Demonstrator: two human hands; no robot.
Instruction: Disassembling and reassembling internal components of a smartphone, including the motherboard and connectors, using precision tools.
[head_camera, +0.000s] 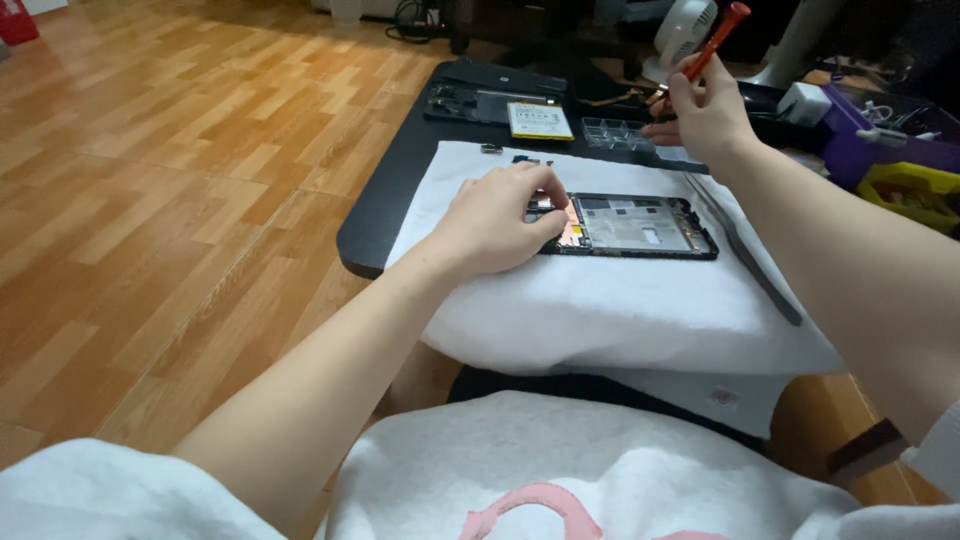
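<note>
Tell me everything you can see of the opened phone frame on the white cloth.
The phone frame is a black rectangular chassis lying flat, long side across the white cloth. Its back is off, baring grey metal plates and a coppery patch at its left end. The left hand rests on that end, fingertips touching it. The right hand is away from it.

The left hand (500, 215) covers the near end of the opened phone frame (640, 225), so what its fingertips touch there cannot be made out. The right hand (705, 110) hides the tip of the red screwdriver (715, 40) and part of the clear parts tray (615, 132). Small dark pieces (490, 148) on the white cloth (600, 300) are too small to tell. The bench (385, 200) runs under the cloth, and clutter at the right edge is cut off.
</note>
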